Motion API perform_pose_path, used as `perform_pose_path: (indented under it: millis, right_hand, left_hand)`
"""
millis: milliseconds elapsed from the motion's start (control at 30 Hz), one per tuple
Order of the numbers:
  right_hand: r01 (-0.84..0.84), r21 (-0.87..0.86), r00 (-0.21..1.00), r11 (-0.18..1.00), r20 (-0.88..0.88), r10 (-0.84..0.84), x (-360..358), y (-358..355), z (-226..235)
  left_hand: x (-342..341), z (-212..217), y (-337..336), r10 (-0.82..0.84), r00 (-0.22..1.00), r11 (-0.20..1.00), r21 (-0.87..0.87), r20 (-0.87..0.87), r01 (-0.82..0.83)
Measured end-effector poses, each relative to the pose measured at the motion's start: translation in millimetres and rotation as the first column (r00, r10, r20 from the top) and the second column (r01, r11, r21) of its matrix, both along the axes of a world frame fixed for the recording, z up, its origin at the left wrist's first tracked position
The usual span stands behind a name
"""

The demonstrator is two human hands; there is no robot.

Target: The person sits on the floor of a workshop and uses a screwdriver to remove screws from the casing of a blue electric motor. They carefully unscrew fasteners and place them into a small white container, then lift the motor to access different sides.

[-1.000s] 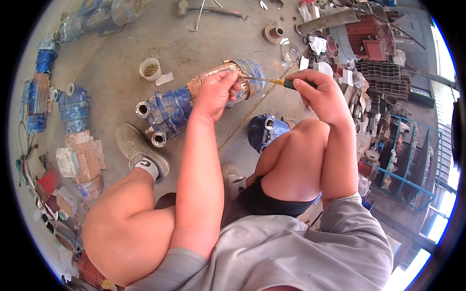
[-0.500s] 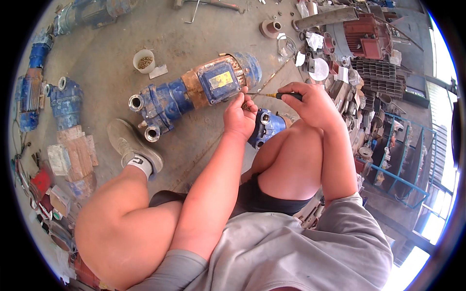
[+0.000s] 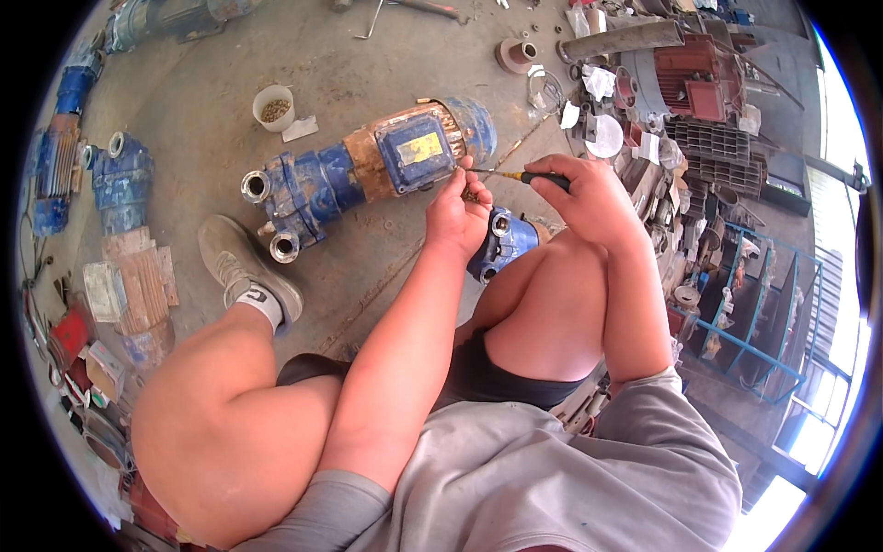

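A blue motor-pump unit (image 3: 366,164) with rusty patches lies on the floor ahead of me. Its square blue terminal box (image 3: 405,175) carries a yellow label. My right hand (image 3: 593,198) grips a screwdriver (image 3: 527,177) with a black and yellow handle, its shaft pointing left. At the shaft's tip, my left hand (image 3: 451,221) pinches with thumb and forefinger beside the box's corner. Small brass-coloured fasteners (image 3: 472,196) show in its curled fingers; what the pinch itself holds is too small to tell. A second blue pump (image 3: 515,244) sits by my right knee, partly hidden.
A white tub (image 3: 273,108) of small brassy pieces stands beyond the unit. More motor-pump units (image 3: 124,189) lie at the left. Metal parts, pipes (image 3: 621,41) and a red motor (image 3: 699,78) crowd the right, with a blue rack (image 3: 759,313) behind. My shoe (image 3: 244,262) is near the pump's ports.
The hands keep nearly the same place, with the screwdriver tip still at my left fingertips. The whole view has shifted slightly.
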State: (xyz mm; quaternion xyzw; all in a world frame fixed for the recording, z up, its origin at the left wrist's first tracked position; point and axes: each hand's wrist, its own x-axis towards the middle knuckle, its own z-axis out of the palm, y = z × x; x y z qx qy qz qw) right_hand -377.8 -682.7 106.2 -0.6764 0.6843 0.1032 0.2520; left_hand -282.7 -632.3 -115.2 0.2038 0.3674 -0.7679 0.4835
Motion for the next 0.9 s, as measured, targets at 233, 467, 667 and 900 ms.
perform_pose_path:
  millis: [233, 467, 667, 900]
  right_hand:
    - [-0.092, -0.091, 0.993, 0.992, 0.058, 0.098, -4.9, -0.6, -12.1]
    - [-0.135, -0.082, 0.99, 0.988, 0.017, 0.136, 6.3, -7.6, -12.2]
    - [-0.177, -0.094, 0.984, 0.98, -0.019, 0.176, 20.1, -9.5, -6.5]
    - [-0.185, -0.107, 0.983, 0.977, -0.04, 0.182, 22.3, -10.3, -9.0]
  left_hand:
    - [-0.7, -4.2, -4.7, -0.016, 1.0, 1.0, 0.009, -0.013, 0.017]
    - [-0.2, -5.2, -2.2, -0.027, 1.0, 0.999, 0.021, -0.011, 0.028]
    - [-0.4, -4.9, 0.4, -0.041, 0.999, 0.999, 0.02, 0.0, 0.041]
    - [0.2, -9.7, 0.3, -0.057, 0.998, 0.998, 0.031, 0.005, 0.057]
